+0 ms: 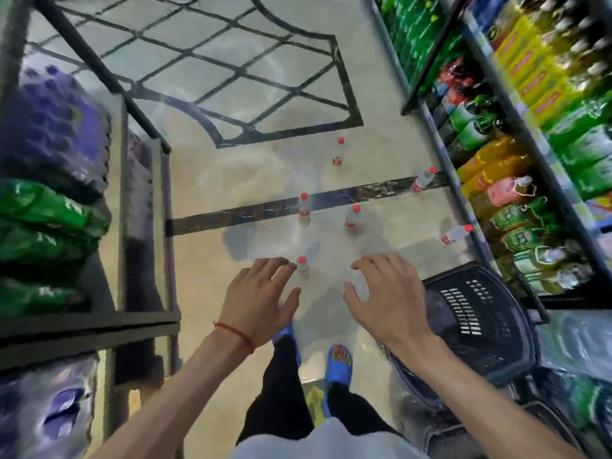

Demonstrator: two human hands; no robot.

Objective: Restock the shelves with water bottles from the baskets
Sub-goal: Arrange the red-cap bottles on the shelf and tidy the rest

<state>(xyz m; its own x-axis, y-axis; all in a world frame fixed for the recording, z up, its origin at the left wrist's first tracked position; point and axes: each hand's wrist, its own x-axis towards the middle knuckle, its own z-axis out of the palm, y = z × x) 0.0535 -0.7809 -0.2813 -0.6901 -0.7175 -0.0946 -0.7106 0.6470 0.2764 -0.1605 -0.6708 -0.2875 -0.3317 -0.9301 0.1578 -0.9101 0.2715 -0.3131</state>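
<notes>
Both hands, left (256, 301) and right (385, 298), outstretched palm-down, fingers spread, empty.

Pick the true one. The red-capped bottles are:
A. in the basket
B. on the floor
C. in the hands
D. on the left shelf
B: the bottles are scattered on the floor, ahead of the basket. The left hand and right hand are spread open and hold nothing.

The clear bottles (304, 204) have red caps, the beige floor (231, 180) bears black lattice lines, and the basket (480, 313) is black.
</notes>
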